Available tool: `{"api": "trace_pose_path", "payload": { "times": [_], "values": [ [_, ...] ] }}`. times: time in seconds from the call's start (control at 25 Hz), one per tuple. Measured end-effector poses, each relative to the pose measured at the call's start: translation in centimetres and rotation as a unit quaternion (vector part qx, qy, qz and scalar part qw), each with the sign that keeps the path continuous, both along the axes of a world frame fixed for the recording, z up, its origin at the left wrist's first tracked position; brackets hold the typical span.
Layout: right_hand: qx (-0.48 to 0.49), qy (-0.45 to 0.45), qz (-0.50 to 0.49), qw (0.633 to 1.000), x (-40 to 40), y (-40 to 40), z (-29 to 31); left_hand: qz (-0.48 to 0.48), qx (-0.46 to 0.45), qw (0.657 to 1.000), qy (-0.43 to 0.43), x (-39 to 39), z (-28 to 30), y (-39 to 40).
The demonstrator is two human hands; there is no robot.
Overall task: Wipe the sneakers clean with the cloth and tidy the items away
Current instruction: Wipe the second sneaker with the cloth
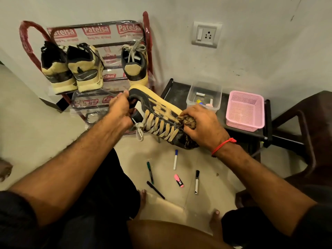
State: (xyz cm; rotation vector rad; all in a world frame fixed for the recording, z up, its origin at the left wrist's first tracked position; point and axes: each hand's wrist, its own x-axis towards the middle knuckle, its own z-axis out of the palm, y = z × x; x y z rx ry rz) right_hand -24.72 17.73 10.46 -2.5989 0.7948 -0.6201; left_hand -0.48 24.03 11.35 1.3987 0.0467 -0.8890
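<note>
Fingers [181, 117] on cloth [188, 122] against sneaker [158, 112]; "Patelsa"-labelled rack [97, 31] behind.

The held sneaker [158, 114] looks like matt tan suede with dark stitched panels and flat woven laces. The cloth [188, 122] on it is patterned and crumpled. At eleven o'clock, the shoe rack [107, 45] shows painted metal under glossy plastic wrap. At three o'clock, the pink basket [245, 111] is perforated plastic.

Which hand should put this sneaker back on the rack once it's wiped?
Probably the left hand: it already grips the sneaker by the heel, on the side nearer the rack. The right hand is busy holding the cloth against the toe.
</note>
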Motion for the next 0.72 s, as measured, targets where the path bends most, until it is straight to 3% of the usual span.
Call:
{"api": "trace_pose_path", "payload": {
  "times": [0.16, 0.28, 0.4, 0.72],
  "values": [
    [-0.08, -0.01, 0.023, 0.996, 0.9, 0.3, -0.6, -0.017, 0.003, 0.999, 0.042, -0.8, -0.7, -0.6],
    [-0.07, -0.03, -0.013, 0.997, 0.8, -0.2, -0.4, -0.016, -0.011, 0.999, 0.032, -1.2, -1.0, -1.3],
    [-0.054, 0.012, 0.041, 0.998, 0.8, 0.1, -0.8, -0.008, -0.02, 0.999, 0.039, -1.0, -1.3, -1.8],
    [-0.071, 0.054, 0.057, 0.994, 0.6, 0.0, -0.8, -0.009, -0.003, 0.999, 0.038, -1.0, -1.2, -2.2]
  ]
}}
